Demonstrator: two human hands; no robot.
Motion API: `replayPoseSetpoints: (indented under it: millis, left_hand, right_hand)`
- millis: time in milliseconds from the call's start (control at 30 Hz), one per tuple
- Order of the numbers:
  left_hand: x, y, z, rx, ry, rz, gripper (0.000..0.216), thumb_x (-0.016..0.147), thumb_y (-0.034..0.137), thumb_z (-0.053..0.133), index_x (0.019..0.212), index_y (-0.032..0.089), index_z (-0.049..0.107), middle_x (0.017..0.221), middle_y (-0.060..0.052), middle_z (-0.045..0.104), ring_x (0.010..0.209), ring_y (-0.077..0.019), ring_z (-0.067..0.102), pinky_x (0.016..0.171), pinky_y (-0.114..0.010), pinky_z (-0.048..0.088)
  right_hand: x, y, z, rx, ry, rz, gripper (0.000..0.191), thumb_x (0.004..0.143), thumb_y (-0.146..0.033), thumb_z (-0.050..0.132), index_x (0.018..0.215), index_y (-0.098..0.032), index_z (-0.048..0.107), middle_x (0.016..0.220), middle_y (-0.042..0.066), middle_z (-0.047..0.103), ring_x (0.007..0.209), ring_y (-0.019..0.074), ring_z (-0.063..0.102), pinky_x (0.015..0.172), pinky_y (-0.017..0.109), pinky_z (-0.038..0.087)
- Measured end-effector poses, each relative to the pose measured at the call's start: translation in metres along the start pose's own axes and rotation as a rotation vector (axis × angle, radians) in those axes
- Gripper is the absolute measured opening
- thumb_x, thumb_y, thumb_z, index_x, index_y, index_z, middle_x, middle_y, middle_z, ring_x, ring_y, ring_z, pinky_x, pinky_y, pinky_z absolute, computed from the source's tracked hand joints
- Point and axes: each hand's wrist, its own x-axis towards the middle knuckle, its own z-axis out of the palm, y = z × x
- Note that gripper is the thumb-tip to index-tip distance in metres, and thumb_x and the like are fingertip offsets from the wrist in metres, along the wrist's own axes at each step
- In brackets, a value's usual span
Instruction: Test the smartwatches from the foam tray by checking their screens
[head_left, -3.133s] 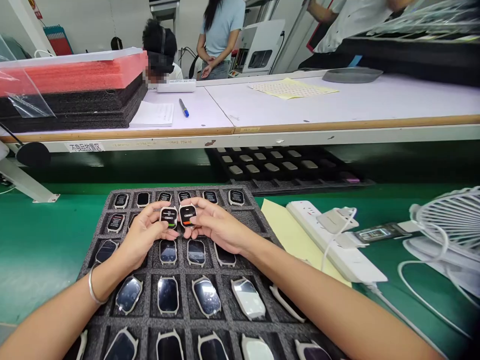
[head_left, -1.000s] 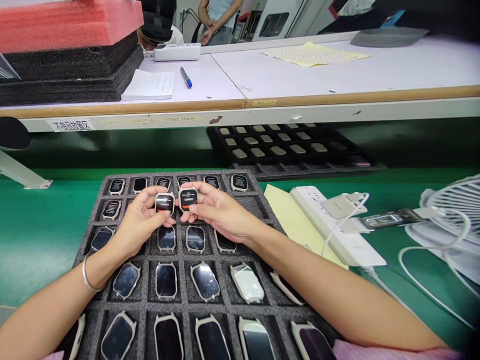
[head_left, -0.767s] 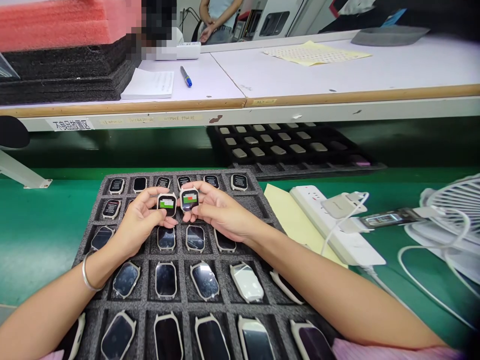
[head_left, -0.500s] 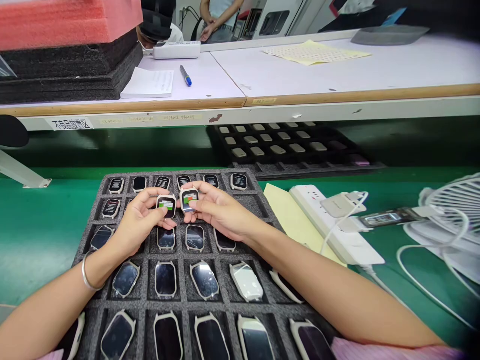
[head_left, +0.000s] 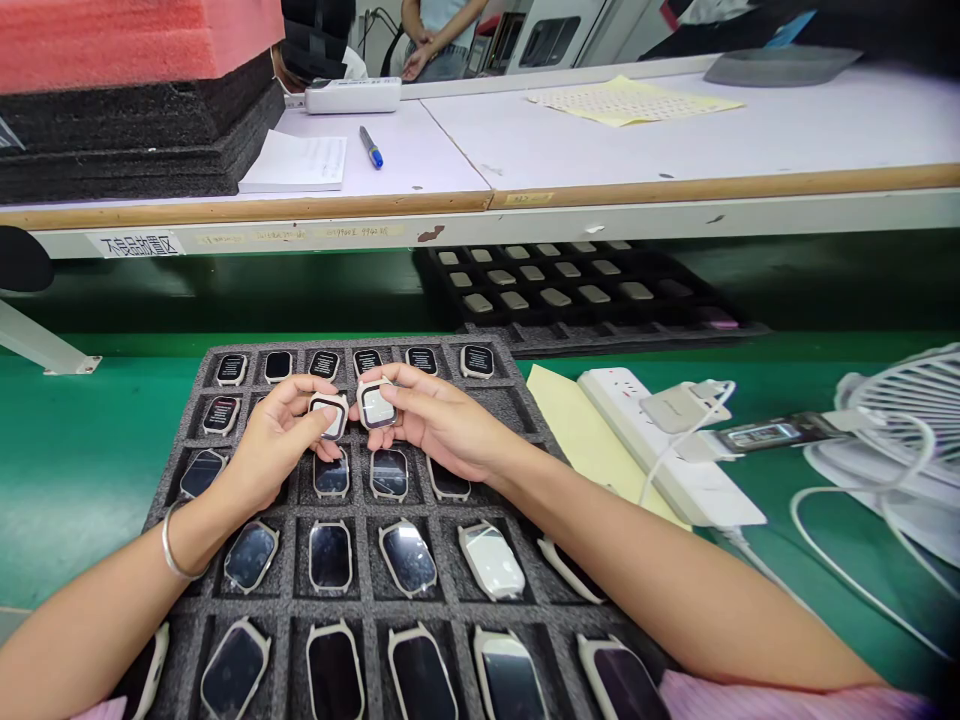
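Observation:
My left hand [head_left: 274, 445] pinches a small smartwatch body [head_left: 330, 415] whose screen glows white. Close beside it my right hand [head_left: 439, 425] grips a second watch body [head_left: 375, 404], its screen white too. Both hands hover over the far middle of a dark grey foam tray [head_left: 517, 415] on the green bench. The tray's pockets hold several watch bodies, such as one with a lit screen [head_left: 477, 360] in the far row and dark ones [head_left: 330, 555] nearer me. A silver bangle [head_left: 171, 545] circles my left wrist.
A yellow sheet [head_left: 570, 425], a white power strip [head_left: 664, 465] with plugged adapters and cables, and a white fan [head_left: 904, 420] lie to the right. Another black tray [head_left: 570, 290] sits under the raised white shelf [head_left: 600, 195], which carries foam stacks [head_left: 135, 130], paper and a pen [head_left: 370, 147]. People stand beyond.
The two held watches' screens went from dark with red and green bars to plain white. My hands stayed over the same spot; the view dipped slightly since the earliest frame.

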Motion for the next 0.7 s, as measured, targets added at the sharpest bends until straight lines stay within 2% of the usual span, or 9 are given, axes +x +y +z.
replayPoseSetpoints:
  millis: [100, 300, 467, 700]
  left_hand:
    - [0.0009, -0.0022, -0.0005, 0.026, 0.000, 0.026, 0.025, 0.080, 0.029, 0.073, 0.097, 0.018, 0.059, 0.076, 0.003, 0.070, 0.050, -0.0079, 0.064, 0.050, -0.018, 0.052]
    - [0.0023, -0.0043, -0.0007, 0.036, -0.009, 0.057, 0.027, 0.078, 0.023, 0.074, 0.100, 0.019, 0.059, 0.073, 0.005, 0.067, 0.053, -0.0071, 0.064, 0.052, -0.017, 0.053]
    - [0.0022, -0.0031, -0.0007, 0.035, -0.007, 0.058, 0.029, 0.077, 0.020, 0.074, 0.102, 0.018, 0.058, 0.078, 0.003, 0.068, 0.054, -0.0066, 0.064, 0.053, -0.017, 0.054]
    - [0.0026, -0.0030, -0.0013, 0.032, -0.015, 0.051, 0.031, 0.076, 0.018, 0.073, 0.102, 0.018, 0.057, 0.087, 0.001, 0.071, 0.054, -0.0060, 0.064, 0.053, -0.018, 0.053]
  right_hand:
    - [0.0002, 0.0006, -0.0002, 0.002, -0.010, -0.002, 0.024, 0.088, -0.034, 0.070, 0.106, -0.022, 0.059, 0.088, 0.003, 0.075, 0.062, 0.0128, 0.069, 0.062, 0.027, 0.050]
    - [-0.0001, -0.0005, 0.0006, 0.032, 0.016, 0.009, 0.022, 0.088, -0.017, 0.064, 0.109, -0.022, 0.060, 0.090, 0.002, 0.075, 0.067, 0.0135, 0.072, 0.067, 0.028, 0.053]
    - [-0.0003, -0.0010, 0.0014, 0.046, 0.023, 0.007, 0.029, 0.084, -0.009, 0.063, 0.111, -0.022, 0.060, 0.086, -0.001, 0.074, 0.069, 0.0130, 0.074, 0.069, 0.027, 0.056]
    - [0.0001, 0.0011, -0.0001, 0.039, 0.006, -0.009, 0.034, 0.084, -0.007, 0.063, 0.113, -0.022, 0.058, 0.090, -0.001, 0.073, 0.073, 0.0121, 0.074, 0.072, 0.027, 0.058]
